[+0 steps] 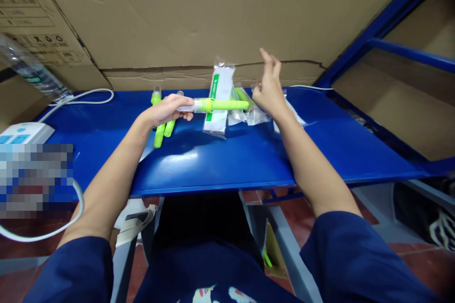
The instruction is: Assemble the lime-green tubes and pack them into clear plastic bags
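Observation:
My left hand (170, 108) is closed around the clear end of a lime-green stick (227, 104), held level above the table with its green end pointing right. Two similar green sticks (159, 136) with clear ends lie on the table behind and below that hand. My right hand (270, 87) is raised to the right of the stick, apart from it. Its index finger stretches upward, other fingers are partly bent, and nothing shows in it. Between my hands lie a white-and-green plastic packet (219, 94) and a clear bag (254, 114) with something green by it.
The blue table (213, 165) backs onto a tall cardboard sheet (227, 14). A white power strip (26, 133) with a cable and a plastic bottle (35, 73) are at left. Another packet (295, 113) lies under my right wrist. A blue metal frame (355, 45) rises at right.

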The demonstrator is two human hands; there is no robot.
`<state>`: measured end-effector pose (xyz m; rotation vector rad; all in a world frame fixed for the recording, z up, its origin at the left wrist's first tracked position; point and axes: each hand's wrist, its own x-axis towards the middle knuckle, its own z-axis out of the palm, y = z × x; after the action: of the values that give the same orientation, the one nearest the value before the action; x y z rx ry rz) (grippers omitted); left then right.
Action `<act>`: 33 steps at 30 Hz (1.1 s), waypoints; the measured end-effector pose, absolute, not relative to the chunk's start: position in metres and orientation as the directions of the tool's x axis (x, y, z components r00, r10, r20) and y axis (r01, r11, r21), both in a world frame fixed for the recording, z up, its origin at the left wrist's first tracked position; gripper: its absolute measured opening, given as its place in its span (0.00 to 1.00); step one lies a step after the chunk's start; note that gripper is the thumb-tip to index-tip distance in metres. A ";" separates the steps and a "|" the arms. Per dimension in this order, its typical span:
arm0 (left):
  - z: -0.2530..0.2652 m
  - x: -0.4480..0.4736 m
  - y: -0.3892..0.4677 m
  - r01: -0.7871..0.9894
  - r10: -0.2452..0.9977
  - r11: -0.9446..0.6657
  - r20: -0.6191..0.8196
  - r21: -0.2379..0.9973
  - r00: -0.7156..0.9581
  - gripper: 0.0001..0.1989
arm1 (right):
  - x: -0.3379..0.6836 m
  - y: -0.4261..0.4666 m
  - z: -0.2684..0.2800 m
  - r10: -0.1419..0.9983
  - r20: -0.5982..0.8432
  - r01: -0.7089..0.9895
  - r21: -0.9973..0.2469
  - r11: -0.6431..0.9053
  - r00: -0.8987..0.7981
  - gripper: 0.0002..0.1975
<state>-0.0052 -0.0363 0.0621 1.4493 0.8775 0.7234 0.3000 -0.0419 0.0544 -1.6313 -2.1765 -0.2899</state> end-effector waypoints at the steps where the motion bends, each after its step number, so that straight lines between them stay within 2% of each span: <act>1: 0.062 -0.008 -0.035 0.068 0.866 0.023 -0.053 0.997 0.496 0.06 | 0.298 -0.042 0.054 0.861 0.428 0.948 -0.030 0.317 -0.274 0.47; 5: 0.061 -0.021 -0.025 -0.059 0.905 0.066 -0.035 0.996 0.424 0.07 | 0.284 -0.039 0.047 0.846 0.332 0.881 -0.082 0.467 -0.417 0.44; 11: 0.066 -0.032 -0.015 -0.307 0.956 0.112 -0.019 0.945 0.291 0.16 | 0.254 -0.049 0.032 0.798 0.006 0.784 -0.178 0.594 -0.603 0.38; 13: 0.070 -0.033 -0.017 -0.348 0.969 0.092 -0.002 0.933 0.249 0.19 | 0.244 -0.056 0.028 0.762 0.011 0.745 -0.196 0.637 -0.648 0.35; 17: 0.075 -0.034 -0.018 -0.445 0.987 -0.009 0.080 0.895 0.140 0.26 | 0.230 -0.065 0.033 0.729 0.190 0.674 -0.285 0.682 -0.657 0.15; 19: 0.074 -0.036 -0.014 -0.478 0.989 -0.066 0.121 0.876 0.087 0.29 | 0.235 -0.066 0.048 0.761 0.289 0.642 -0.412 0.647 -0.582 0.11; 20: 0.073 -0.038 -0.012 -0.487 0.989 -0.090 0.135 0.869 0.059 0.30 | 0.241 -0.066 0.059 0.794 0.364 0.637 -0.474 0.608 -0.486 0.10; 22: 0.072 -0.040 -0.007 -0.510 0.990 -0.124 0.140 0.851 -0.007 0.31 | 0.263 -0.061 0.087 0.832 0.522 0.644 -0.575 0.505 -0.187 0.07; 24: 0.071 -0.040 -0.004 -0.565 0.994 -0.109 0.103 0.818 -0.042 0.33 | 0.293 -0.053 0.115 0.731 0.663 0.643 -0.632 0.432 0.161 0.13; 25: 0.071 -0.039 -0.004 -0.591 0.996 -0.089 0.082 0.802 -0.040 0.33 | 0.310 -0.048 0.128 0.679 0.675 0.641 -0.663 0.386 0.289 0.18; 27: 0.070 -0.033 -0.004 -0.585 0.999 -0.042 0.051 0.810 -0.001 0.32 | 0.344 -0.038 0.144 0.706 0.580 0.649 -0.727 0.223 0.407 0.21; 28: 0.069 -0.030 -0.004 -0.549 0.999 -0.020 0.040 0.836 0.025 0.30 | 0.358 -0.035 0.147 0.738 0.528 0.678 -0.724 0.132 0.421 0.19; 31: 0.061 -0.015 -0.005 -0.410 0.994 0.069 -0.029 0.909 0.103 0.26 | 0.390 -0.031 0.134 0.867 0.289 0.738 -0.664 -0.125 0.407 0.16; 33: 0.053 -0.005 -0.007 -0.375 0.982 0.156 -0.103 0.914 0.159 0.26 | 0.403 -0.030 0.114 0.923 0.135 0.711 -0.681 -0.178 0.360 0.09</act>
<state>-0.0050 -0.0072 0.0533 0.8856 0.8821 1.1776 0.4027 -0.0299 0.1143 -1.9554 -1.4154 0.4064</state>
